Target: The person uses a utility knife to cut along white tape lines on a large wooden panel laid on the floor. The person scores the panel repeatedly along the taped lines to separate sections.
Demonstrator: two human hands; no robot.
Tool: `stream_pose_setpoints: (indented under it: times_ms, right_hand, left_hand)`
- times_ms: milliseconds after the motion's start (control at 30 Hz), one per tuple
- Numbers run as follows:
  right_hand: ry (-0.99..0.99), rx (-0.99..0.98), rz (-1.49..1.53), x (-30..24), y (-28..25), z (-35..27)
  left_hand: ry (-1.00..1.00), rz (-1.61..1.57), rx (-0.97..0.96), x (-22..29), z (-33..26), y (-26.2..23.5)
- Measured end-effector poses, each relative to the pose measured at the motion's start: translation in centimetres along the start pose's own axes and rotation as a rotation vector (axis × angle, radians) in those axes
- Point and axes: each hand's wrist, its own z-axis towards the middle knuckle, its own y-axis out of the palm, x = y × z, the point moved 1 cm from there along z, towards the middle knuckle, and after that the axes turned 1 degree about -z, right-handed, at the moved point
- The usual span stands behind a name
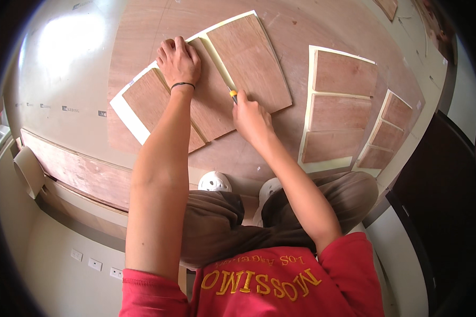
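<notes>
My right hand (252, 117) grips a utility knife (233, 94) with a yellow and dark handle. Its tip lies at the pale strip between two plywood panels. The middle plywood panel (212, 100) is under my left hand (181, 62), whose bent fingers press near its far edge; the fingertips are partly hidden. To its right lies another plywood panel (254, 61), and a third plywood panel (145, 98) is on the left, partly covered by my left forearm. All three rest on one white-yellow backing sheet (128, 112) that shows at the edges and in the gaps.
On the right, a backing sheet (306, 127) carries three smaller plywood pieces, and a narrower sheet (366, 150) beyond it carries three more. These lie on a large brown board (280, 31). A long wooden plank (79, 166) is at the left; my white shoes (214, 181) are below the panels.
</notes>
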Motion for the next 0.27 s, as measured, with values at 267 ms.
stream_pose_setpoints:
  times_ms: [267]
  right_hand:
    - [0.121,-0.117,-0.048,4.9,3.0,-5.3]
  left_hand:
    - [-0.002,-0.002,-0.007,0.1,-0.2,0.6]
